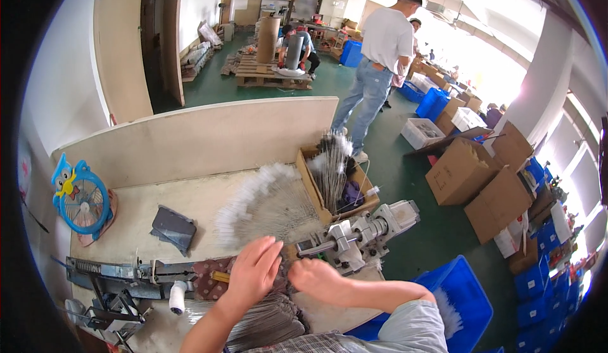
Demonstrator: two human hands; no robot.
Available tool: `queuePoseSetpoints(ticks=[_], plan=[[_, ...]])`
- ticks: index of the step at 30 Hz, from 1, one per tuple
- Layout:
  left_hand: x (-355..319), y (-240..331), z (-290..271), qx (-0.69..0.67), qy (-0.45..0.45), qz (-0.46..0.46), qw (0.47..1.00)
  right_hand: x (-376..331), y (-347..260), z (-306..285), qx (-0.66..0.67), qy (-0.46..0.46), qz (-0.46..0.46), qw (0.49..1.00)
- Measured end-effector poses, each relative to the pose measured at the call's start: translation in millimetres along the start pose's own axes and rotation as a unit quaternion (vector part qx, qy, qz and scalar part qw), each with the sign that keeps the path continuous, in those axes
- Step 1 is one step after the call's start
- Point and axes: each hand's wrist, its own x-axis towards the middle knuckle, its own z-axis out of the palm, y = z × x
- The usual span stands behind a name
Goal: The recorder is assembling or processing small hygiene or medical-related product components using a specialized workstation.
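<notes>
My left hand (254, 270) is over the near part of the bench, its fingers stretched out and pointing away to the right. Nothing shows in it. Beside it my right hand (316, 278) is curled closed at the near end of a metal bench machine (361, 234); what its fingers hold, if anything, is hidden. Under my forearms lies a thick bundle of thin metal wires (269, 327). Beyond my hands, thin wire brushes with white bristle tips (256, 191) are spread in a fan on the bench. A dotted brown cloth (206, 278) lies left of my left hand.
A cardboard box (308, 185) of wire brushes stands at the bench's far right. On the left are a blue toy-like fan (84, 204), a dark folded piece (173, 227) and a white spool (178, 297). A blue bin (475, 293) is at my right. A person (379, 52) stands beyond the bench.
</notes>
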Motion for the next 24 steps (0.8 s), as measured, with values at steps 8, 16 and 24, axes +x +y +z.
queuePoseSetpoints(ticks=[8,16,24], plan=[[-70.6,26.8,-77.9,-0.007,0.076,0.003,0.997,41.5,77.9,2.8,0.243,0.019,0.146,0.959],[-131.6,18.3,-66.8,-0.017,0.075,-0.295,0.952,52.9,72.4,1.1,0.379,-0.09,0.165,0.906],[-132.5,22.2,-59.1,-0.148,0.077,-0.468,0.868,91.9,40.0,-14.3,0.386,-0.035,0.009,0.922]])
